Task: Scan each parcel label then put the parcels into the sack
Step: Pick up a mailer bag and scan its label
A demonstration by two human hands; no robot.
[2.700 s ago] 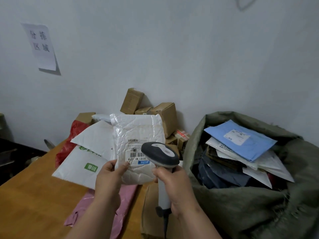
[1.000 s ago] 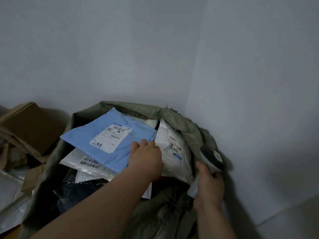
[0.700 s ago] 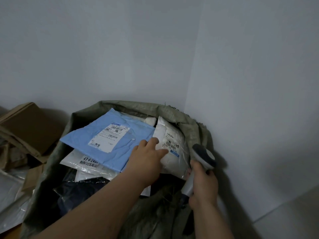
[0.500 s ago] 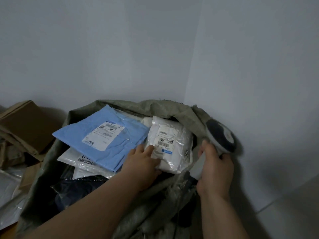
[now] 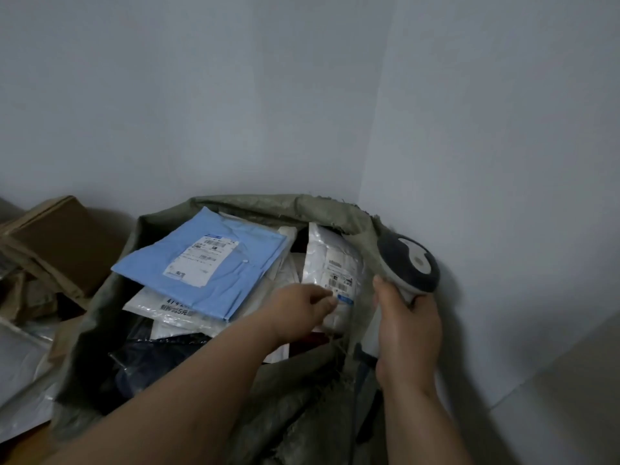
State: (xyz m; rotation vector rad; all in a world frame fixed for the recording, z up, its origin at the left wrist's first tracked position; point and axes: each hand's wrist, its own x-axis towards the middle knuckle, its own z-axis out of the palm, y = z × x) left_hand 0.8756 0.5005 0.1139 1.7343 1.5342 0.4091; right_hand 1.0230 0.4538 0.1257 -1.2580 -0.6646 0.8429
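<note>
A green woven sack (image 5: pixel 255 204) stands open in the room's corner, full of parcels. On top lies a blue parcel (image 5: pixel 204 263) with a white label. To its right a white bubble parcel (image 5: pixel 335 263) leans label-up against the sack's right wall. My left hand (image 5: pixel 302 310) reaches into the sack, its fingertips touching that parcel's lower label. At the sack's right rim my right hand (image 5: pixel 406 327) grips the handle of a grey barcode scanner (image 5: pixel 407 263), whose head points up and left.
Brown cardboard boxes (image 5: pixel 63 236) are stacked left of the sack. A white plastic mailer (image 5: pixel 16 357) lies at the lower left. More white and dark parcels (image 5: pixel 147 360) sit under the blue one. Walls meet right behind the sack.
My left hand carried the scanned white parcel from the table into the sack. In the last half second it tipped more upright against the right wall, and my fingers slid to its label.
</note>
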